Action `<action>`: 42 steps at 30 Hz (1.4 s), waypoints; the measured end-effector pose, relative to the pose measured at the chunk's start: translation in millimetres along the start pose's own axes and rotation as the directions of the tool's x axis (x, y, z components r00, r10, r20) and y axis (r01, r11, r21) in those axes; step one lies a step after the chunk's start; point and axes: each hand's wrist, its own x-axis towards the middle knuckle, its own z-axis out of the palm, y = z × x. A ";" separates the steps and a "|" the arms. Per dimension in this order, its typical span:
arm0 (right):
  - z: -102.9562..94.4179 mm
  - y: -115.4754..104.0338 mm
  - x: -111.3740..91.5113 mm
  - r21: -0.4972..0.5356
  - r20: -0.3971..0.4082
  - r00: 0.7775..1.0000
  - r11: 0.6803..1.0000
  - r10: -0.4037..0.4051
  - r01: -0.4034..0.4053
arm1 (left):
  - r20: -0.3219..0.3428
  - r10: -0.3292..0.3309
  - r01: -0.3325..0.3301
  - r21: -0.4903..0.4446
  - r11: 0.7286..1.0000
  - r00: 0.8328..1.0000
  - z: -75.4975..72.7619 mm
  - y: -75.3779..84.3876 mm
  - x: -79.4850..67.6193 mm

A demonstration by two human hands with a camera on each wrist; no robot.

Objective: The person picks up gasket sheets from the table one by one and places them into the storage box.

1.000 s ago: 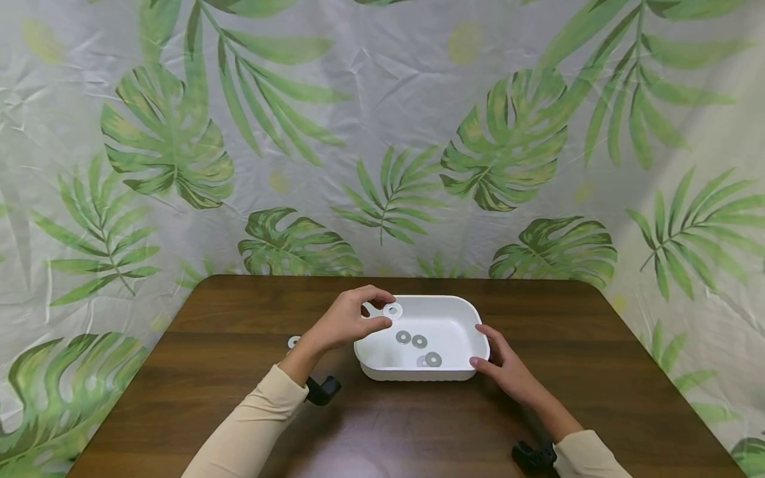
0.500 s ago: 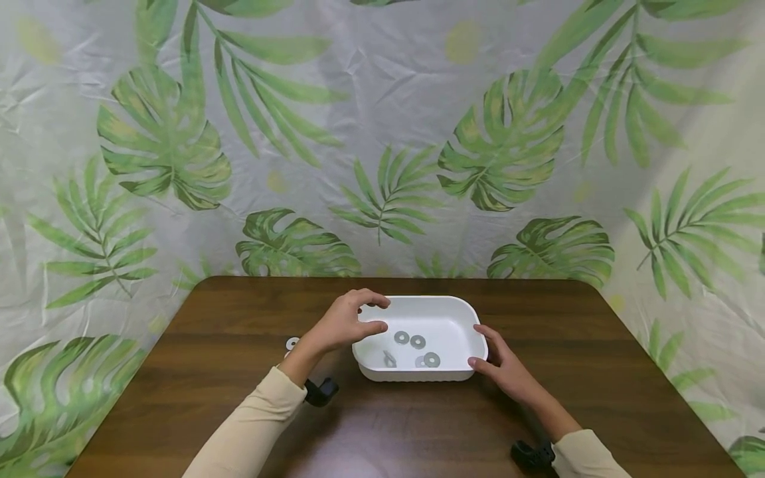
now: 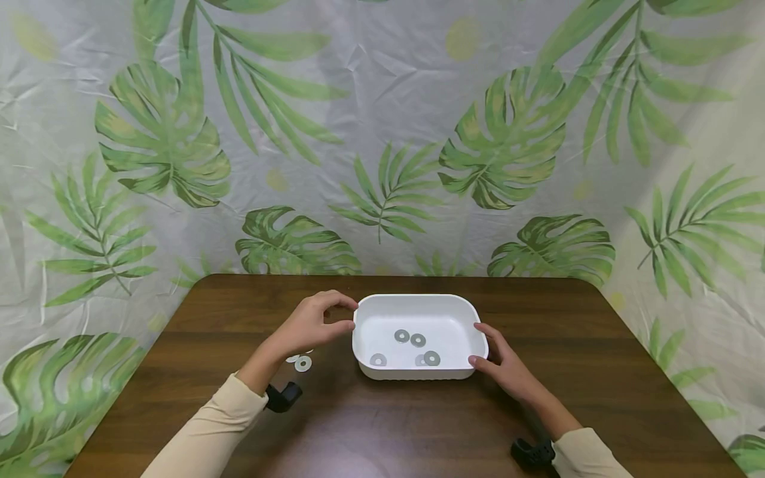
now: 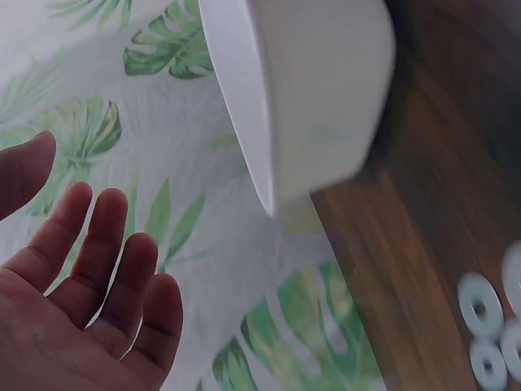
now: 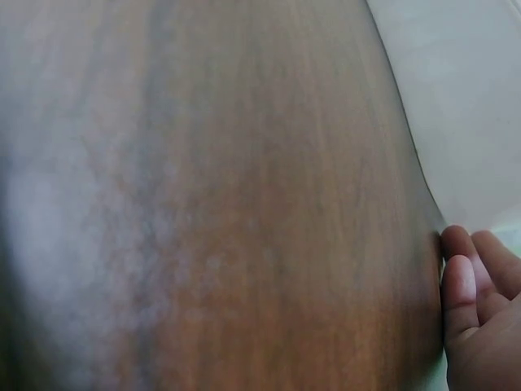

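Observation:
A white plastic bin stands on the wooden table, with several flat washers lying on its floor. My left hand is just left of the bin, fingers and thumb apart. Nothing lies in that hand, and the left wrist view shows its fingers loosely bent beside the bin's wall. At the bin's right end, my right hand holds the rim between thumb and fingers. More washers lie on the table beside my left wrist, partly hidden in the head view; several show in the left wrist view.
The brown wooden table reaches back to a leaf-patterned cloth hanging behind it. Black wrist camera mounts sit on both wrists near the tabletop.
My left hand let go of a washer, which dropped into the bin's left part and now lies flat. The hand then moved left, out over the table. My right hand stayed put.

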 end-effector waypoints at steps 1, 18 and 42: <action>-0.2 0.2 -0.1 0.006 -0.001 1.000 1.000 0.000 0.000 | -0.004 -0.008 0.008 0.000 1.000 1.000 -3.7 -2.0 -3.7; 0.1 1.8 -0.3 -0.013 -0.009 1.000 1.000 0.018 -0.018 | -0.048 -0.250 0.251 0.016 0.968 0.967 -28.9 -67.8 -54.0; 1.4 -2.1 -0.2 -0.017 -0.005 1.000 1.000 0.020 -0.020 | -0.026 -0.346 0.346 0.033 0.938 0.938 -15.7 -111.2 -60.8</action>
